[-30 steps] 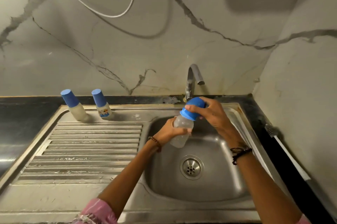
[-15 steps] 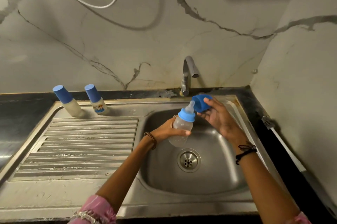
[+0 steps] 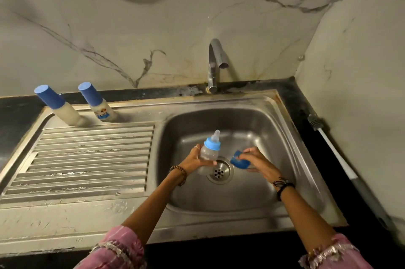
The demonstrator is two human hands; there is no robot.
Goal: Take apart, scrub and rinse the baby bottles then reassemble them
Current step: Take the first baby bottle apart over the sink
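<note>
Left hand (image 3: 194,160) wrapped round the clear baby bottle (image 3: 208,153), teat and blue collar on, tilted up over the sink basin (image 3: 258,128). Right hand (image 3: 256,162) pinching the blue cap (image 3: 239,161) just beside it, above the drain (image 3: 219,171) (cap off, apart from the bottle). Back on the drainboard (image 3: 87,159): two capped bottles (image 3: 60,106), leaning near the wall. Tap (image 3: 215,60) dry.

head cam | above the sink (image 3: 258,102), close | faces forward-down toward the wall behind | single view, none shared
</note>
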